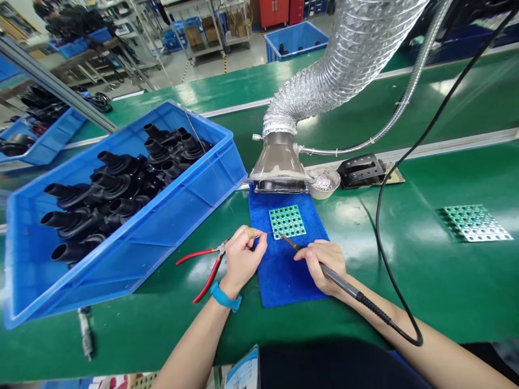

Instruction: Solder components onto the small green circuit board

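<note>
A green circuit board panel [287,221] with rows of dark round holes lies flat on a blue cloth [284,281]. My right hand [324,263] grips a soldering iron [340,281], and its tip touches or nearly touches the panel's lower left edge. Left of the panel, my left hand [244,254] is closed in a pinch on a thin solder wire [272,233], whose end reaches toward the iron's tip. The wire is hard to make out. Red-handled pliers [211,278] lie open on the bench just left of that hand.
A blue crate [133,281] of black funnel-shaped parts stands at left. Above the cloth hangs a fume extraction hood [279,156]. Behind are a bowl [330,186] and a black metal stand [360,170]. Another panel [477,222] lies at right; the iron's cable [379,216] loops across.
</note>
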